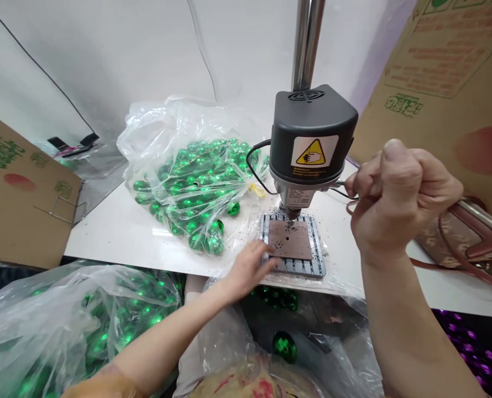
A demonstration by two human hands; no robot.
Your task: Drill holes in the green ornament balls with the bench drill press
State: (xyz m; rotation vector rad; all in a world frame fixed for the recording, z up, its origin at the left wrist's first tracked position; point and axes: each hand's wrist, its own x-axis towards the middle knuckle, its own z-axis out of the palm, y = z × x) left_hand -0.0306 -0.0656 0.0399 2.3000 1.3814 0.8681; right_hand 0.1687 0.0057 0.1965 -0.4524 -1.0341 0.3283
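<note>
A small bench drill press with a black motor housing (314, 127) stands on the white table. Under its chuck (289, 209) lies a brown square board (299, 251) with a dark hole, resting on the slotted metal base (318, 264). Dark shavings are scattered over the board. My right hand (399, 190) is closed round the press's lever at the housing's right side. At the board's left front edge is my left hand (248, 268), slightly blurred, its fingers apart and nothing visible in them. Shiny green faceted beads (208, 177) fill a clear plastic bag beside the press.
A cardboard box (22, 193) stands left, another cardboard box (436, 94) right. A brown handbag (449, 235) lies behind my right forearm. Below the table edge are another plastic bag (55, 309) of green beads, a loose green bead (284, 346) and purple beads (474, 354).
</note>
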